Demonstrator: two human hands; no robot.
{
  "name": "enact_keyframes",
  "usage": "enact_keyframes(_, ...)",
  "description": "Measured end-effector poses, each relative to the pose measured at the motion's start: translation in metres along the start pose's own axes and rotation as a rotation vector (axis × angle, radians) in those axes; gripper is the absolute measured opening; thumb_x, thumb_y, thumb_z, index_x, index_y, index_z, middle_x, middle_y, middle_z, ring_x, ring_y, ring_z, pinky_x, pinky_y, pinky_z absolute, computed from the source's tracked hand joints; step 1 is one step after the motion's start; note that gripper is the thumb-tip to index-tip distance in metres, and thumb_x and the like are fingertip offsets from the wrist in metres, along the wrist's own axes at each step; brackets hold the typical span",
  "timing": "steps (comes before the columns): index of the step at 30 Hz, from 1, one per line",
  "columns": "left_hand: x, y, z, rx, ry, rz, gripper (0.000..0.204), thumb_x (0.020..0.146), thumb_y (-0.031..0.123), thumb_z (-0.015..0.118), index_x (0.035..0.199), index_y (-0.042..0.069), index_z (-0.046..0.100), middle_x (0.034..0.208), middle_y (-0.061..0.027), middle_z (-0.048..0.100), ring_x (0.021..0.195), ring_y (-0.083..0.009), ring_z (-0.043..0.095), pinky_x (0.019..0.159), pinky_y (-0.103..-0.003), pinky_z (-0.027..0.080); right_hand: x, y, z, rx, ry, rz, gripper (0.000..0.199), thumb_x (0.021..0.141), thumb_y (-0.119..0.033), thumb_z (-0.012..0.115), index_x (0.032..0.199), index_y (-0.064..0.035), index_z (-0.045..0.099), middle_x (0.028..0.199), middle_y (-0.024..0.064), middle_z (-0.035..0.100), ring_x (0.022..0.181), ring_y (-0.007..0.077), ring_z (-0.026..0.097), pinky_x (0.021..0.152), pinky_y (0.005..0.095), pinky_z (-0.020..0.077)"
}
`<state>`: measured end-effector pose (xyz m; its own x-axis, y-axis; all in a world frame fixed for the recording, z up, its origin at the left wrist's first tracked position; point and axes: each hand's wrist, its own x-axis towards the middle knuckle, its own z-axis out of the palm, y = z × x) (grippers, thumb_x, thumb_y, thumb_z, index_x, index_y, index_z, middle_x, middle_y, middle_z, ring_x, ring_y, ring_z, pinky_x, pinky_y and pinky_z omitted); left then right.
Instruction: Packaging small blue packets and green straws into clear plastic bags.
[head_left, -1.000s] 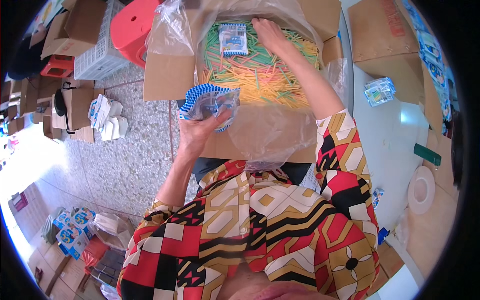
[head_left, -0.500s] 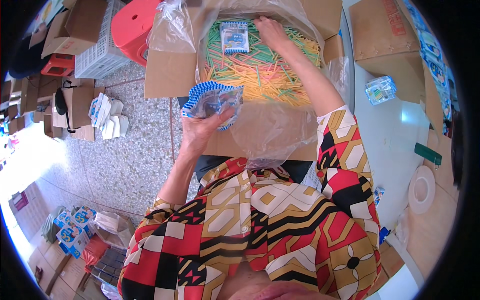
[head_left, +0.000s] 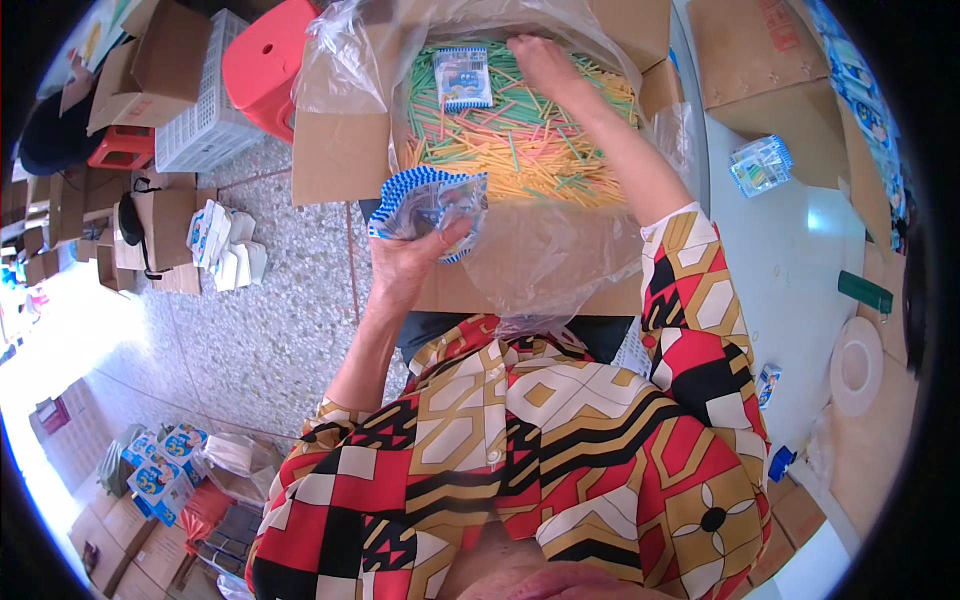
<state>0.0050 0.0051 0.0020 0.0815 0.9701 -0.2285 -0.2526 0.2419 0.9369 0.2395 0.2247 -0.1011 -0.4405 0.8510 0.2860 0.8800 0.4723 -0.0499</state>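
My left hand [head_left: 410, 262] is closed round a fanned stack of clear plastic packets [head_left: 425, 205] with blue-and-white checked edges, held above the near side of a cardboard box. Thin coloured sticks [head_left: 520, 165], green, yellow and pink, fill the plastic-lined box [head_left: 342, 155]. My right hand [head_left: 545, 68] reaches into its far part, fingers curled down together among the sticks. What lies between those fingertips is hidden. On the sticks, left of my right hand, rests a single blue-and-white packet [head_left: 463, 78].
On the pale table at right lie another packet [head_left: 760, 166], a green object [head_left: 865, 292] and a white ring-shaped roll [head_left: 856, 367]. A red stool [head_left: 268, 60] and white crate [head_left: 203, 110] stand at upper left. White packs [head_left: 225, 245] sit on the speckled floor.
The view has shifted slightly. Both hands keep nearly the same places: the left still grips the packets, and the right stays at the far side of the sticks.
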Motion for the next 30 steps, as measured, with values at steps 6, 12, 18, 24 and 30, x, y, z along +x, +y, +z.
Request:
enact_keyframes(6,-0.002,0.001,-0.001,0.016,-0.058,0.029,0.040,0.071,0.001,0.071,0.108,0.006,0.057,0.100,-0.0024,0.062,0.091,-0.0119,0.057,0.082,-0.028,0.046,-0.021,0.004,-0.066,0.338,-0.027,0.176,0.020,0.075,-0.007,0.058,0.093,-0.0008,0.061,0.074,0.0136,0.063,0.067,0.0256,0.062,0.060,0.0349,0.0495)
enact_keyframes(12,-0.003,0.001,0.001,-0.015,-0.074,0.036,0.040,0.070,0.002,0.072,0.107,0.006,0.057,0.100,-0.0029,0.062,0.091,-0.0124,0.057,0.080,-0.029,0.047,-0.071,-0.003,-0.106,1.230,-0.648,0.603,0.019,0.080,-0.017,0.065,0.093,-0.0031,0.062,0.066,-0.0013,0.056,0.053,0.0018,0.048,0.049,0.0173,0.0401)
enact_keyframes(18,0.000,-0.001,0.009,-0.004,-0.118,0.051,0.040,0.070,0.002,0.072,0.107,0.006,0.057,0.098,-0.0028,0.061,0.091,-0.0128,0.058,0.080,-0.029,0.047,-0.121,-0.020,-0.117,1.419,-0.737,0.650,0.017,0.077,-0.015,0.068,0.088,-0.0038,0.060,0.070,-0.0003,0.057,0.055,0.0033,0.050,0.050,0.0165,0.0418)
enact_keyframes(24,0.013,-0.003,0.012,-0.014,-0.133,0.053,0.041,0.069,0.000,0.071,0.107,0.006,0.056,0.100,-0.0026,0.061,0.091,-0.0130,0.057,0.080,-0.029,0.047,-0.134,-0.028,-0.095,1.434,-0.729,0.556,0.014,0.080,-0.016,0.064,0.087,-0.0044,0.060,0.070,-0.0012,0.059,0.053,0.0013,0.046,0.048,0.0159,0.0376)
enact_keyframes(30,0.019,-0.002,0.016,-0.028,-0.134,0.070,0.042,0.070,-0.003,0.070,0.109,0.006,0.055,0.101,-0.0025,0.060,0.093,-0.0127,0.057,0.082,-0.028,0.046,-0.134,-0.031,-0.078,1.466,-0.709,0.528,0.033,0.079,-0.013,0.064,0.108,0.0003,0.055,0.070,0.0001,0.059,0.053,0.0014,0.045,0.048,0.0163,0.0363)
